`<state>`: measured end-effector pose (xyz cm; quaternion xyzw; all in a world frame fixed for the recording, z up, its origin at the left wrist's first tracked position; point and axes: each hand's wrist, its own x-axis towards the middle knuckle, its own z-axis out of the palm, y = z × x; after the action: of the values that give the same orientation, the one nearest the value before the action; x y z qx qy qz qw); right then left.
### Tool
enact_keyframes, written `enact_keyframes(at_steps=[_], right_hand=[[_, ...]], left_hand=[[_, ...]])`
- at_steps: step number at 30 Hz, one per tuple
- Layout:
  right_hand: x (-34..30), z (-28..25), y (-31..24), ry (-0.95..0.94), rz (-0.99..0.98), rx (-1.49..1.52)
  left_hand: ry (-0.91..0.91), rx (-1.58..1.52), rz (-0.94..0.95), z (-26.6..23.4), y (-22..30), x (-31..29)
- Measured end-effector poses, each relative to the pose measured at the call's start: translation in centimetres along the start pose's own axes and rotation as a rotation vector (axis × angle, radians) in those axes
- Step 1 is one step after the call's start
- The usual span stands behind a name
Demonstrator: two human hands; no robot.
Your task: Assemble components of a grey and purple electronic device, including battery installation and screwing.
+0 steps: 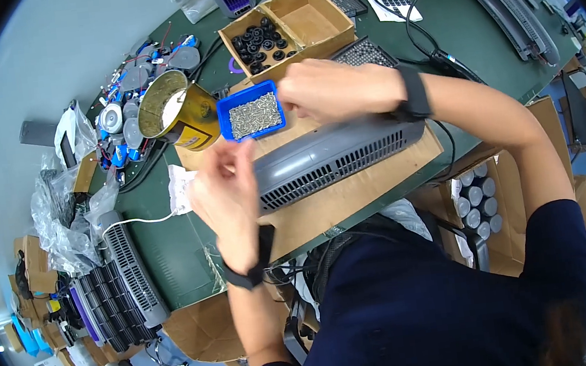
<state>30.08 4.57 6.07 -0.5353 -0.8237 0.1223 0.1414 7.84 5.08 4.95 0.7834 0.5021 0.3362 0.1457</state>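
Note:
A long grey slotted plastic housing (337, 156) lies on a sheet of cardboard (351, 189) in front of me. My left hand (225, 187) is above its left end, thumb and fingers pinched together near the front edge of a blue tray (223, 124) of small metal screws (255, 115). My right hand (322, 91) is curled closed over the far side of the housing, just right of the tray. Both hands are slightly blurred, and whatever lies between their fingers is too small or hidden to make out. A black band circles each wrist.
Left of the tray leans a yellow tin (202, 117). Behind it stands a cardboard box (321, 17) with black wheel-like parts (261, 44). Motors and wires (131, 125) pile up at the left. More slotted housings lie at left (133, 270) and far right (509, 17).

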Motion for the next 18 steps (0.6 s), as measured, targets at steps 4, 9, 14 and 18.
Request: enact_keyframes(at_steps=[4,9,14,18], right_hand=[[6.0,3.1,-0.5,-0.053,0.035,-0.185],[7.6,6.0,-0.1,-0.055,0.043,-0.304],[7.3,5.1,-0.2,-0.016,0.029,-0.183],[7.4,5.5,0.1,0.011,0.01,-0.145]], left_hand=[[-0.415,-0.032,0.139,1.4,-4.7,6.9],[-0.663,0.079,0.271,3.2,-5.6,10.4],[-0.715,0.281,0.26,5.1,-6.0,10.5],[-0.529,0.378,0.369,6.2,-5.9,10.1]])
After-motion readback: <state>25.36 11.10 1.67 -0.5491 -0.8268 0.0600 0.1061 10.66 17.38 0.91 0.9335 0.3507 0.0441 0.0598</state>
